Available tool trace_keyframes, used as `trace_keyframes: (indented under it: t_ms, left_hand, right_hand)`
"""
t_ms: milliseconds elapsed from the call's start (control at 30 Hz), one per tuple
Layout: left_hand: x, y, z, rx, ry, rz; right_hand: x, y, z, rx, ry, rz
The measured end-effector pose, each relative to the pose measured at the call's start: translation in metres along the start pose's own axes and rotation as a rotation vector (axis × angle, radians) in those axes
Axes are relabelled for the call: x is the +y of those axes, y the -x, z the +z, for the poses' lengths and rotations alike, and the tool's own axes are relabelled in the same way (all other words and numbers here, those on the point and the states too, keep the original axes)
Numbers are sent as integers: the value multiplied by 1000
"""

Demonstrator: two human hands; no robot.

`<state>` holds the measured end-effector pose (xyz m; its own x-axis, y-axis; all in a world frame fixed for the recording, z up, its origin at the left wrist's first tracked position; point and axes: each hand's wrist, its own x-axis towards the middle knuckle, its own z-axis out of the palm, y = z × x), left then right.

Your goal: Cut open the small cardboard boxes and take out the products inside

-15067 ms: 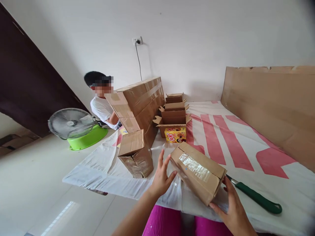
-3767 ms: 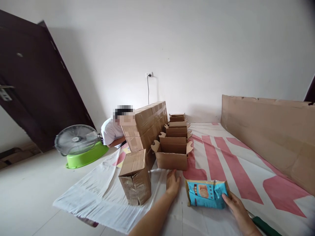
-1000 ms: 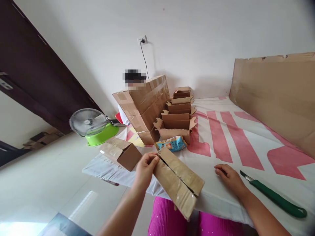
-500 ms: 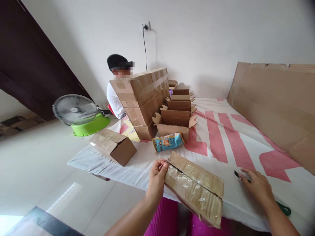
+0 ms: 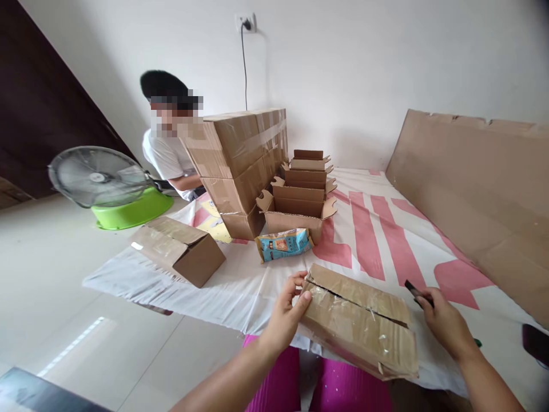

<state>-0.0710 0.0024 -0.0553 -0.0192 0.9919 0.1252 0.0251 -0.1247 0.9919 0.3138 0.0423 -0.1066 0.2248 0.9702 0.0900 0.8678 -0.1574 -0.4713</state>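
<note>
At the table's near edge, a taped cardboard box (image 5: 355,323) lies in front of me, its top seam slit and the clear tape torn. My left hand (image 5: 288,312) grips its left end, thumb on top and fingers around the far corner. To the right of the box, my right hand (image 5: 446,320) is closed around a dark utility knife (image 5: 415,292), whose tip points up and left, apart from the box. Just beyond the box rests a blue snack packet (image 5: 285,245), leaning by an open carton (image 5: 295,220).
Another closed box (image 5: 178,249) sits left on the cloth-covered table (image 5: 240,292). Stacked taped boxes (image 5: 240,171) rise behind it, with a person in a dark cap (image 5: 167,86) beyond. A large cardboard sheet (image 5: 467,194) stands right. A fan (image 5: 100,177) rests in a green basin (image 5: 132,209).
The view has shifted. My right hand has lifted the knife off the cloth, nearer the box's right end. My left hand still holds the box, which sits slightly farther right.
</note>
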Motion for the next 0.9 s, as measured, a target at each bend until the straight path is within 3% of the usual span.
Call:
trace_keyframes:
  t_ms: [133,200,300,400,500,600,733,900]
  left_hand:
    - [6,-17,-17,-271,-210,208]
    - [3,-21,-16,-322,-196,267]
    - [-8,-17,-2,-196,-119,283]
    - [-17,-5,17,-23,-92,261]
    - [-21,3,30,46,-96,253]
    - [-22,3,36,52,-94,258]
    - [-24,2,34,33,-97,273]
    - [-18,-4,19,-75,-178,366]
  right_hand:
    - [-25,-5,-20,129,-72,-62]
    - [-46,-3,-35,152,-94,-133]
    - [-87,5,-61,100,-105,-298]
    - [-131,15,-81,-66,-84,-499]
    - [-171,23,-87,-209,28,-696]
    - [-205,31,-81,-287,258,-840]
    - [-238,39,-72,-363,532,-889]
    - [-256,40,-64,-397,656,-941]
